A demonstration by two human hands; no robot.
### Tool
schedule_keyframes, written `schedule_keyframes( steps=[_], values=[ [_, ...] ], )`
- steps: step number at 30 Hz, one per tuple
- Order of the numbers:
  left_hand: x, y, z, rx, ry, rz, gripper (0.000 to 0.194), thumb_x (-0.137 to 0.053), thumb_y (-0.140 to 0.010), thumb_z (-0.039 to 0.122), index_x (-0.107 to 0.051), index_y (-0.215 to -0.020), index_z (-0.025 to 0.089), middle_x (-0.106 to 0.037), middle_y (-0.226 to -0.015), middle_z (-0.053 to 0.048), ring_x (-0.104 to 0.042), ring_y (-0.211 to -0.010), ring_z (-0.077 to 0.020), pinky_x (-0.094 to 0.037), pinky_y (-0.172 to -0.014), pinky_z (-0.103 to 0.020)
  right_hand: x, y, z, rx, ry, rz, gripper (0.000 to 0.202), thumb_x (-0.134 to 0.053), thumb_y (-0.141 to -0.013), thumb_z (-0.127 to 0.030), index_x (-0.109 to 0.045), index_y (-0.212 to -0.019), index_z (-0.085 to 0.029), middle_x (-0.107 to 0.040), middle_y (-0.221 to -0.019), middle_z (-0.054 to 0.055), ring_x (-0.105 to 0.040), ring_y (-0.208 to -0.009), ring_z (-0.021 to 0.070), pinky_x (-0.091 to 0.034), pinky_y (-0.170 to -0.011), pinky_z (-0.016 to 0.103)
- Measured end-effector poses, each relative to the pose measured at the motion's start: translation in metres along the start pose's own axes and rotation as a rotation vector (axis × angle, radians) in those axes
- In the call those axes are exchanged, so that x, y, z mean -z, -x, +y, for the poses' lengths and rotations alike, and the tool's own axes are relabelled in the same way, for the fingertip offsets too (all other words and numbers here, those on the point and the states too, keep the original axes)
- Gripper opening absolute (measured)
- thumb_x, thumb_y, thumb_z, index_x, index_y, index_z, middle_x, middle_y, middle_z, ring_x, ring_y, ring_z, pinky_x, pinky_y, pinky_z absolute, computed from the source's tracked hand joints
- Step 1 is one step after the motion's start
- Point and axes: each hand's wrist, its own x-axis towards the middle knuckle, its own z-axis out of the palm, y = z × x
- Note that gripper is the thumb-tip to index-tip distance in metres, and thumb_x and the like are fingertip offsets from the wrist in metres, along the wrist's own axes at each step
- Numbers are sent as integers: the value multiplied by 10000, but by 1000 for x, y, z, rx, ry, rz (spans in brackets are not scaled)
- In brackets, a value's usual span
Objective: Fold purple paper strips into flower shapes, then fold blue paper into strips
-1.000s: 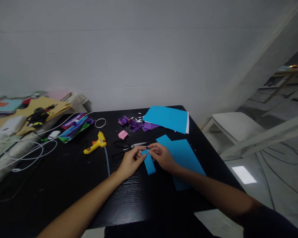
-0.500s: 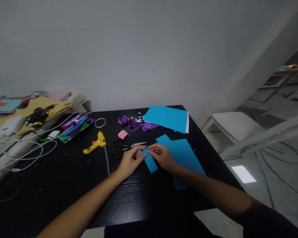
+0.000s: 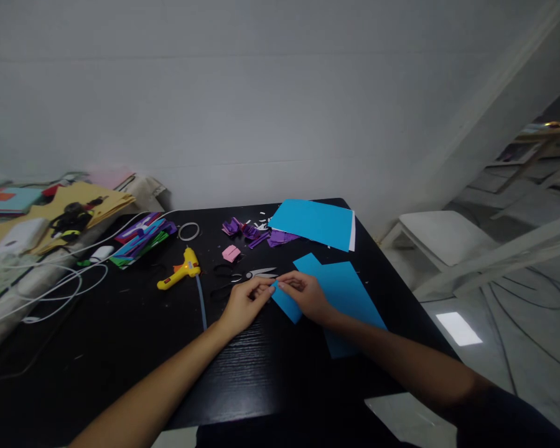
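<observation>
A small blue paper strip (image 3: 288, 304) is pinched at its upper end between my two hands, over the black table. My left hand (image 3: 247, 301) holds it from the left with thumb and fingers closed. From the right, my right hand (image 3: 305, 295) grips the same end, fingers curled. Scissors (image 3: 261, 272) with black handles lie just beyond my fingers. Larger blue paper (image 3: 352, 292) lies beside and partly under my right hand and forearm.
A yellow glue gun (image 3: 182, 270), a tape ring (image 3: 188, 231) and a folded pink paper (image 3: 231, 253) lie left of the hands. Purple scraps (image 3: 280, 237) and blue sheets (image 3: 315, 223) lie at the back. White cables (image 3: 79, 286) and a paper pile (image 3: 142, 238) sit leftward.
The blue strip's lower end has swung slightly right and up, and the strip has turned in my fingers. Both hands have barely moved.
</observation>
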Motion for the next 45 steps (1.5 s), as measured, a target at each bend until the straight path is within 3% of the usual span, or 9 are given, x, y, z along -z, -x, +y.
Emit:
schedule_keyframes(
  steps=[8,45],
  values=[
    [1,0,4,25,20,-29,328,-616,-945,433,-749,-1072,161,-710,-723,-35,-663,-635,-157,-514,-596,-249,-1,-2,4,-5,-11,25,257,-763,-806,-401,-726,-949,-190,-759,-870,57,-730,-845,213,-580,-812,362],
    [2,-2,2,34,-43,-71,283,-583,-961,453,-678,-958,187,-625,-642,20,-618,-600,-142,-451,-610,-240,-2,-3,2,4,25,-38,181,-734,-819,-357,-728,-897,-193,-756,-855,51,-727,-837,219,-573,-805,368]
  ],
)
